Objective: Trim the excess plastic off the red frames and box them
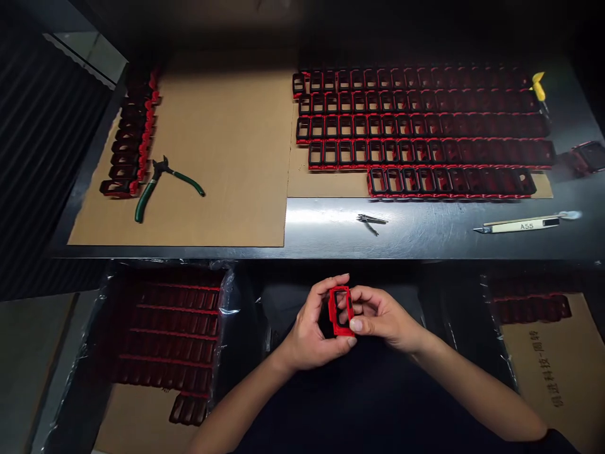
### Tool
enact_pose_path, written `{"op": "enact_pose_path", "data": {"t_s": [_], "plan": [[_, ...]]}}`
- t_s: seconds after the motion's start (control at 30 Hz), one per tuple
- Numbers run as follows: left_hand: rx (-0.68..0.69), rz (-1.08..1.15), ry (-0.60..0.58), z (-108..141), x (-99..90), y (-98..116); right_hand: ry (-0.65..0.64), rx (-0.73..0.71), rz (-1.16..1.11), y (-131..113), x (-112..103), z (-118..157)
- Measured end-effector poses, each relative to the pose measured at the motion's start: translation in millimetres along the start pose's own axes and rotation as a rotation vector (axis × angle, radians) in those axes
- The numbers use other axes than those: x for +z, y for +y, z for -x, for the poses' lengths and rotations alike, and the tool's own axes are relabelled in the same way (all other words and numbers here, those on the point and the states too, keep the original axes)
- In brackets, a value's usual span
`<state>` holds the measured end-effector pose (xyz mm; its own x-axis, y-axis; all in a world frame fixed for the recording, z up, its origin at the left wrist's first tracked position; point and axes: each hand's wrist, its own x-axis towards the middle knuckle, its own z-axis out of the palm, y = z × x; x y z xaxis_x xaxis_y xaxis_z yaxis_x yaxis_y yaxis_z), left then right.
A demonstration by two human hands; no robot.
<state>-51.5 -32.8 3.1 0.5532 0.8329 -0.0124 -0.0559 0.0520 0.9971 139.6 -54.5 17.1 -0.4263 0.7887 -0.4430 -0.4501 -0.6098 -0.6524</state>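
In front of my body, below the table's front edge, I hold a red and black rectangular plastic frame (335, 314) with an open middle. My left hand (312, 331) grips it from the left, fingers at its top and thumb at its bottom. My right hand (378, 318) pinches its right side, thumb on the lower right corner. On the table ahead lie small metal nippers (371, 222). Green-handled cutting pliers (158, 180) rest on the left cardboard sheet (231, 145).
Rows of similar frames (397, 126) cover the right cardboard, with a stack (135, 145) at far left. A box cutter (524, 225), a yellow-handled tool (538, 86) and a loose frame (589, 156) lie right. Plastic-lined boxes with frames (170, 334) flank me.
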Motion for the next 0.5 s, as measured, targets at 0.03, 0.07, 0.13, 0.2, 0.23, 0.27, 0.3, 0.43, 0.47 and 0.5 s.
{"op": "enact_pose_path", "data": {"t_s": [0.03,0.07,0.13,0.2,0.23,0.27,0.3,0.43,0.47,0.5], "plan": [[-0.008,-0.019,-0.004,-1.0,0.1,0.2,0.007,-0.007,-0.008,0.4,-0.6,0.3],[-0.011,-0.035,-0.006,-2.5,0.4,0.4,0.014,-0.012,-0.022,0.9,-0.8,0.3],[-0.004,-0.071,-0.010,-7.3,1.5,0.3,0.031,-0.021,-0.055,1.8,0.3,0.4],[0.005,-0.110,-0.036,-14.4,2.8,0.2,0.058,-0.034,-0.087,2.2,1.0,1.9],[0.003,-0.128,-0.064,-18.4,3.5,0.2,0.072,-0.046,-0.101,1.6,-0.8,4.2],[-0.002,-0.147,-0.101,-22.4,4.1,0.2,0.087,-0.064,-0.112,0.2,-5.3,8.2],[-0.006,-0.167,-0.140,-26.2,4.6,0.1,0.113,-0.092,-0.113,-2.3,-13.7,14.5],[-0.042,-0.281,-0.178,-40.5,1.9,-3.6,0.674,-0.214,0.170,-19.1,-88.6,76.8],[-0.063,-0.309,-0.152,-44.2,0.6,-5.3,0.982,-0.190,0.312,-22.1,-113.1,102.2],[-0.082,-0.330,-0.115,-47.7,-0.4,-6.9,1.171,-0.176,0.347,-23.4,-137.0,129.6]]}}
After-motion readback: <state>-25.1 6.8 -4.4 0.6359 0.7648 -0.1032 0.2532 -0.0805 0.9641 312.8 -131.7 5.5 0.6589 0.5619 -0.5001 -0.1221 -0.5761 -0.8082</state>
